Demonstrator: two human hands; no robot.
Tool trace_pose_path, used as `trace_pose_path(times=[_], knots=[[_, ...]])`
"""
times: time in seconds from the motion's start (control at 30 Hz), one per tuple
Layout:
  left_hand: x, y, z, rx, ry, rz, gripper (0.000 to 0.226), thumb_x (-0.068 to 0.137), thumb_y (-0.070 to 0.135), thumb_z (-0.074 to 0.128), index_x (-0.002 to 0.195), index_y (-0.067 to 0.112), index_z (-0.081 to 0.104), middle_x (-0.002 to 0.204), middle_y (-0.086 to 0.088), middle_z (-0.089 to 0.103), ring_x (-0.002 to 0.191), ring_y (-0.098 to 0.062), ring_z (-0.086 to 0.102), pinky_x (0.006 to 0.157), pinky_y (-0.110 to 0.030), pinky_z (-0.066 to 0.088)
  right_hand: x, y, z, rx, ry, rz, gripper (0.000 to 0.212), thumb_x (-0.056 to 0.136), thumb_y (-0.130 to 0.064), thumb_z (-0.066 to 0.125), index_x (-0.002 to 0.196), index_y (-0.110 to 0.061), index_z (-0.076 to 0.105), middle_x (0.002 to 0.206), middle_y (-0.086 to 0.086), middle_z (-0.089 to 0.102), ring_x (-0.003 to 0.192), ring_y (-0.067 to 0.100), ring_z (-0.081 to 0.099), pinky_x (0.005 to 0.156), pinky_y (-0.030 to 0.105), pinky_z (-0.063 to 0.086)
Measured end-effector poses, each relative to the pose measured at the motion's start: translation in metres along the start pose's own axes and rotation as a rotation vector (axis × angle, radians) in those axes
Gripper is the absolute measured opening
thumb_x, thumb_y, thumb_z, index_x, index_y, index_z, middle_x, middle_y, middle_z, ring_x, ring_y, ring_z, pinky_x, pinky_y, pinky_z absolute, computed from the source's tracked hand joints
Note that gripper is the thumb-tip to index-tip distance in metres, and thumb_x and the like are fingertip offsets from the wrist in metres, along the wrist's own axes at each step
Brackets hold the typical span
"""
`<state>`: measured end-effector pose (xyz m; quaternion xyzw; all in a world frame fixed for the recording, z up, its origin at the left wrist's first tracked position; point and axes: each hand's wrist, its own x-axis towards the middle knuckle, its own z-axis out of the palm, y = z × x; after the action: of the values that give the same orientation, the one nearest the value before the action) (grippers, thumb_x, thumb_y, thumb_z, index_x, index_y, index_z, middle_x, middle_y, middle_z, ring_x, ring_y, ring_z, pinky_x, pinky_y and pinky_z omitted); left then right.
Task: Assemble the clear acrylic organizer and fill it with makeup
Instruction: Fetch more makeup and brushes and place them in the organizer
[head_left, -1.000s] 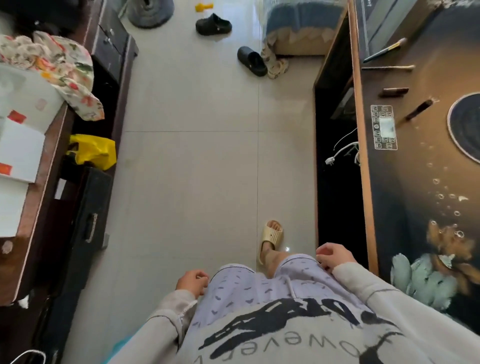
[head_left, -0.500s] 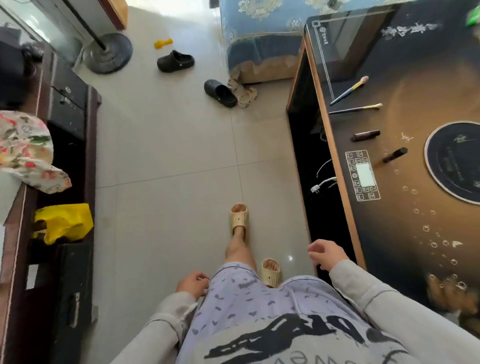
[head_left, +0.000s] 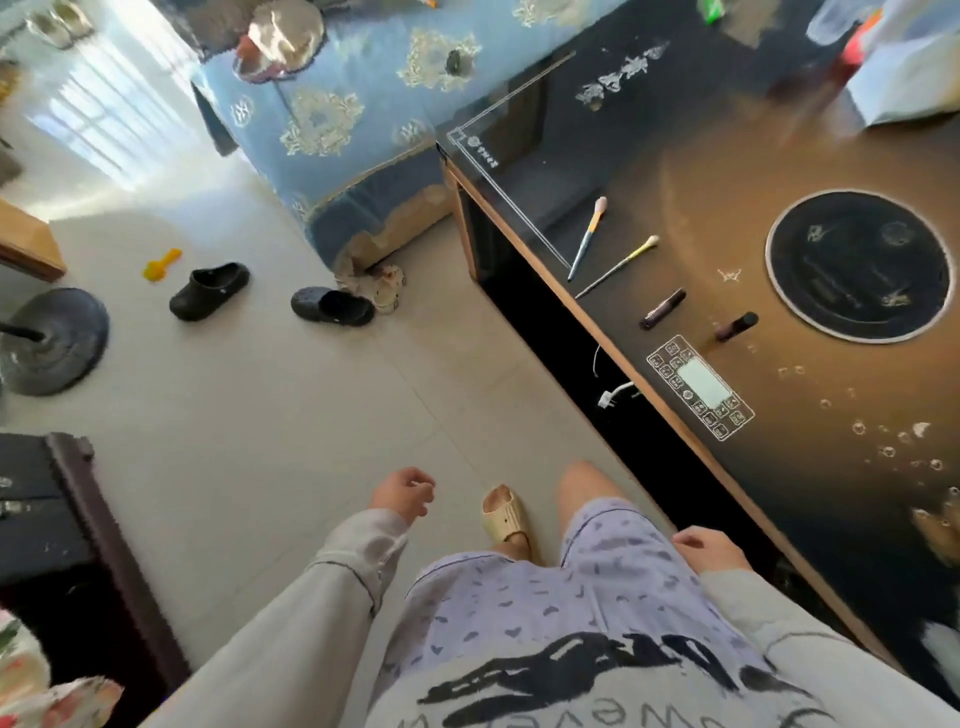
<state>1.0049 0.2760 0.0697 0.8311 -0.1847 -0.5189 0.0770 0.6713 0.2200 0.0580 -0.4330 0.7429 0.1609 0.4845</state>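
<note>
On the dark glass-topped table (head_left: 675, 171) at the right lie two makeup brushes (head_left: 587, 236) (head_left: 618, 265) and two dark makeup tubes (head_left: 664, 308) (head_left: 736, 326), close to its near edge. No acrylic organizer shows. My left hand (head_left: 402, 491) hangs over the floor with loosely curled fingers and holds nothing. By my right thigh, beside the table's edge, my right hand (head_left: 711, 548) also holds nothing. Both hands are well short of the makeup.
A round black plate (head_left: 857, 265) and a control panel (head_left: 698, 387) are set into the table top. White bags (head_left: 904, 78) stand at its far right. Black clogs (head_left: 210, 291) (head_left: 332, 306), a yellow toy (head_left: 162, 265), a fan base (head_left: 52, 340) and a dark cabinet (head_left: 62, 519) surround the tiled floor.
The view has swung right and up, bringing the table and makeup nearer. My left hand has swung forward off my hip. My right hand has dropped back beside my thigh.
</note>
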Motion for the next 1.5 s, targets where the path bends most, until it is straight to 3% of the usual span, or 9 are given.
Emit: trace_pose_path(times=[0.13,0.33,0.53,0.67,0.8,0.87,0.97,1.17,1.5], knots=[[0.027,0.033,-0.019,0.077,-0.033,0.024,0.029,0.086,-0.006,0.043,0.068,0.015,0.050,0.061,-0.001,0.050,0.021,0.003,0.044,0.031,-0.011,0.032,0.004,-0.022,0.001,0.049,0.009,0.062,0.019,0.089,-0.010,0.053,0.098,-0.002,0.067,0.106,0.017,0.066,0.101,0.031,0.060,0.089,0.033,0.046],[0.055,0.061,-0.016,0.306,-0.142,0.024,0.029,0.089,-0.004,0.040,0.069,0.016,0.049,0.062,0.001,0.050,0.042,-0.009,0.049,0.031,-0.011,0.032,0.037,-0.065,-0.017,0.193,-0.010,0.031,0.023,0.086,-0.003,0.050,0.067,-0.013,0.057,0.063,0.007,0.057,0.050,0.015,0.047,0.051,0.021,0.036],[0.073,0.107,-0.008,0.553,-0.197,0.032,0.029,0.089,0.003,0.047,0.065,0.018,0.051,0.070,-0.003,0.056,0.060,-0.018,0.049,0.067,-0.020,0.036,0.071,-0.103,-0.054,0.332,0.042,-0.010,0.030,0.086,-0.002,0.049,0.061,-0.019,0.052,0.062,0.006,0.056,0.049,0.013,0.048,0.035,0.010,0.035],[0.087,0.158,-0.003,0.582,-0.169,0.104,0.023,0.087,-0.004,0.047,0.072,0.012,0.054,0.091,-0.021,0.068,0.075,-0.029,0.058,0.077,-0.031,0.050,0.075,-0.109,-0.067,0.359,0.023,0.005,0.030,0.087,-0.003,0.048,0.063,-0.021,0.051,0.063,0.003,0.056,0.051,0.009,0.049,0.041,0.010,0.038],[0.099,0.212,0.007,0.566,-0.235,0.154,0.033,0.089,-0.004,0.041,0.063,0.016,0.049,0.060,-0.002,0.051,0.044,-0.012,0.048,0.031,-0.008,0.034,0.075,-0.099,-0.069,0.424,0.035,0.078,0.031,0.087,-0.007,0.050,0.062,-0.026,0.051,0.064,0.000,0.057,0.054,0.010,0.051,0.053,0.019,0.038],[0.105,0.239,0.018,0.614,-0.278,0.199,0.032,0.090,-0.001,0.041,0.066,0.018,0.049,0.061,0.001,0.050,0.045,-0.007,0.047,0.027,-0.006,0.028,0.076,-0.092,-0.069,0.480,0.050,0.118,0.031,0.087,-0.007,0.050,0.062,-0.025,0.051,0.065,0.001,0.057,0.055,0.011,0.051,0.054,0.021,0.038],[0.110,0.277,0.044,0.687,-0.330,0.276,0.017,0.091,0.003,0.043,0.092,0.009,0.059,0.078,-0.009,0.060,0.054,-0.014,0.049,0.045,-0.016,0.042,0.079,-0.086,-0.071,0.561,0.072,0.167,0.023,0.086,-0.006,0.051,0.069,-0.019,0.056,0.074,0.006,0.059,0.055,0.012,0.051,0.053,0.020,0.038],[0.115,0.335,0.108,0.800,-0.366,0.413,0.046,0.087,0.019,0.057,0.129,0.013,0.041,0.116,-0.016,0.063,0.104,-0.032,0.062,0.086,-0.038,0.055,0.109,-0.097,-0.091,0.709,0.163,0.185,0.016,0.087,-0.001,0.052,0.098,-0.003,0.063,0.071,0.006,0.059,0.055,0.011,0.049,0.052,0.017,0.038],[0.127,0.365,0.198,1.110,-0.142,0.621,0.049,0.085,0.042,0.055,0.117,0.010,0.038,0.109,-0.013,0.065,0.099,-0.035,0.063,0.067,-0.036,0.044,0.170,-0.137,-0.136,0.866,0.404,0.167,0.064,0.075,-0.012,0.073,0.129,-0.019,0.039,0.123,0.009,0.054,0.112,0.026,0.052,0.097,0.039,0.046]])
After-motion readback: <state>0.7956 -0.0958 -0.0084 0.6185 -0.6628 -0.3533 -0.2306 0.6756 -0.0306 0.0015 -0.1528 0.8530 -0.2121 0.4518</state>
